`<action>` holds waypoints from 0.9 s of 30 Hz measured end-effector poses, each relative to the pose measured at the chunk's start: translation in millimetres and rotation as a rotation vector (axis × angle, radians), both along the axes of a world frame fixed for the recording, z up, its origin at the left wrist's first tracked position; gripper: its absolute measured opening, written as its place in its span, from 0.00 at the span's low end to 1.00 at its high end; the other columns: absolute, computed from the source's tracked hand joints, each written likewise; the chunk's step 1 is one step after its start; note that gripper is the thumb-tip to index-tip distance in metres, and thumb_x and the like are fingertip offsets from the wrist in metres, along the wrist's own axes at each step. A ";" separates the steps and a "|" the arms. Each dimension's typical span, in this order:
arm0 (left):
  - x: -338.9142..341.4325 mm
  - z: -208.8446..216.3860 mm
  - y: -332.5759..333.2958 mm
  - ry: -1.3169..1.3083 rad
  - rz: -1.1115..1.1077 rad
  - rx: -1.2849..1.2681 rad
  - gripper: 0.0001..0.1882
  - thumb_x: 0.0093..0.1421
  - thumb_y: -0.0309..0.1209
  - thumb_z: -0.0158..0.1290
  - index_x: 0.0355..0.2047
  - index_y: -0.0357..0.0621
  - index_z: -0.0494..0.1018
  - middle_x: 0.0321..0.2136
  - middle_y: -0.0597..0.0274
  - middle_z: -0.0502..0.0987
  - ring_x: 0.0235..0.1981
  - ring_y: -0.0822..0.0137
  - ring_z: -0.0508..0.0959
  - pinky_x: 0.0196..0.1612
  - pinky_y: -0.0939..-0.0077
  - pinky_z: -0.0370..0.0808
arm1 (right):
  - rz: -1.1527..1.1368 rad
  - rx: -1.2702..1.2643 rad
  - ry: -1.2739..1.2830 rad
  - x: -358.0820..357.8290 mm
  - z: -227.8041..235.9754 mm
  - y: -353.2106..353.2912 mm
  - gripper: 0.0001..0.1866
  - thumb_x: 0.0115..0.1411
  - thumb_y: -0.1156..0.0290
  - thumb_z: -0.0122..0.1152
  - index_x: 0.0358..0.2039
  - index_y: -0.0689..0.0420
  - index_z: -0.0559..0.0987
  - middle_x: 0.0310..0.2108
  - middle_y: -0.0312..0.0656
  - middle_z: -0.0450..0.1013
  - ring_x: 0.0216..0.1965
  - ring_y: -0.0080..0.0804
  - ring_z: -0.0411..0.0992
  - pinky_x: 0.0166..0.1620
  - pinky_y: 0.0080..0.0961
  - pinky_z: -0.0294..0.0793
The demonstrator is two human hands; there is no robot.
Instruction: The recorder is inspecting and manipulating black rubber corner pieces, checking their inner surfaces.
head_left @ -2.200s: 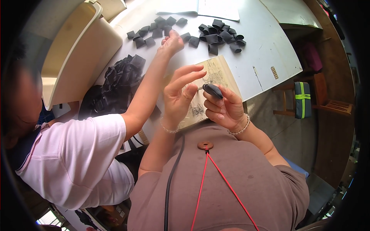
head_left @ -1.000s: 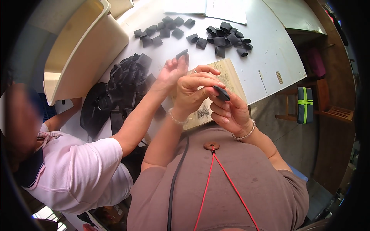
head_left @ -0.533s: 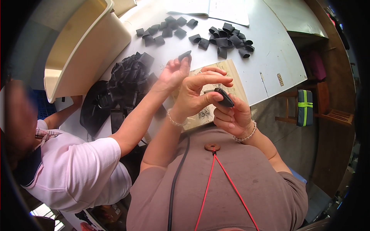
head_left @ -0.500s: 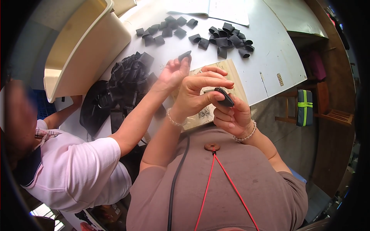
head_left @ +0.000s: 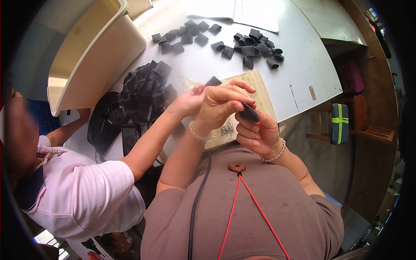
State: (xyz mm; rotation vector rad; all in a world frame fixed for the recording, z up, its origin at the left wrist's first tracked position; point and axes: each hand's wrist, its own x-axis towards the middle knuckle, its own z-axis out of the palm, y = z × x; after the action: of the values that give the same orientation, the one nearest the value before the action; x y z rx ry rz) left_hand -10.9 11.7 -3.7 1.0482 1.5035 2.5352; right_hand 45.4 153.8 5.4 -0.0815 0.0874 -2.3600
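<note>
In front of my chest, my left hand (head_left: pixel 220 103) and my right hand (head_left: pixel 263 134) both pinch one small black fabric loop (head_left: pixel 248 112). The left fingers grip its upper end, and the right thumb and fingers press its lower side. The loop looks flattened, and its inside is hidden. Below my hands lies a pale board (head_left: pixel 265 93) with dark scribbles. Just beyond my left hand, a co-worker's hand (head_left: pixel 189 102) holds another black loop (head_left: pixel 213 81); that hand's fingertips are partly hidden behind mine.
Black loops lie in two scattered groups, one at centre (head_left: pixel 186 38) and a heap (head_left: pixel 255 48) right of it. A tangled pile of black straps (head_left: pixel 143 89) is at left, near a cream bin (head_left: pixel 97 65). An open notebook (head_left: pixel 258 15) is at the back; a cushioned stool (head_left: pixel 339 123) stands right.
My left fingers have closed down onto the loop, which is now more upright between both hands. The co-worker's hand and its loop have come lower, nearer my left hand.
</note>
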 end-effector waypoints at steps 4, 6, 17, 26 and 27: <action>3.2 -6.1 6.2 -0.084 -0.056 0.136 0.13 0.56 0.41 0.53 0.29 0.46 0.79 0.25 0.63 0.79 0.28 0.74 0.75 0.50 0.63 0.65 | -0.008 0.026 0.030 1.3 1.6 -2.4 0.14 0.62 0.59 0.48 0.41 0.57 0.68 0.19 0.29 0.55 0.16 0.16 0.53 0.16 0.13 0.60; 4.5 -6.1 7.8 -0.074 -0.020 0.129 0.13 0.57 0.42 0.53 0.29 0.45 0.78 0.26 0.63 0.79 0.28 0.74 0.75 0.50 0.63 0.65 | -0.020 0.076 0.045 2.9 3.0 -3.5 0.14 0.62 0.58 0.48 0.41 0.55 0.69 0.18 0.28 0.55 0.16 0.15 0.53 0.15 0.11 0.58; 8.6 10.8 -0.6 0.084 0.137 -0.127 0.09 0.46 0.29 0.62 0.29 0.41 0.79 0.28 0.65 0.79 0.40 0.65 0.71 0.47 0.72 0.67 | 0.008 0.023 0.045 3.6 -3.1 5.5 0.15 0.64 0.59 0.45 0.41 0.57 0.68 0.19 0.28 0.55 0.16 0.15 0.52 0.16 0.12 0.59; 11.3 -7.3 11.1 -0.222 0.010 0.249 0.13 0.51 0.36 0.59 0.29 0.37 0.78 0.26 0.61 0.78 0.40 0.62 0.71 0.45 0.69 0.68 | -0.052 0.103 0.032 2.5 11.6 -3.5 0.15 0.63 0.58 0.46 0.41 0.56 0.67 0.19 0.28 0.55 0.16 0.15 0.53 0.16 0.11 0.59; 11.3 -7.2 11.4 -0.225 0.009 0.250 0.13 0.51 0.36 0.59 0.29 0.37 0.78 0.26 0.61 0.78 0.40 0.62 0.71 0.45 0.69 0.68 | -0.053 0.103 0.030 2.4 11.0 -3.8 0.15 0.63 0.58 0.46 0.41 0.56 0.67 0.19 0.28 0.55 0.16 0.15 0.53 0.16 0.11 0.59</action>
State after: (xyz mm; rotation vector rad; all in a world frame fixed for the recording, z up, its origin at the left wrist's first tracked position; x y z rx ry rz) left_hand 0.4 23.0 -10.9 0.7422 1.1636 2.7886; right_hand 47.8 150.0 16.5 -0.0646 0.2280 -2.4032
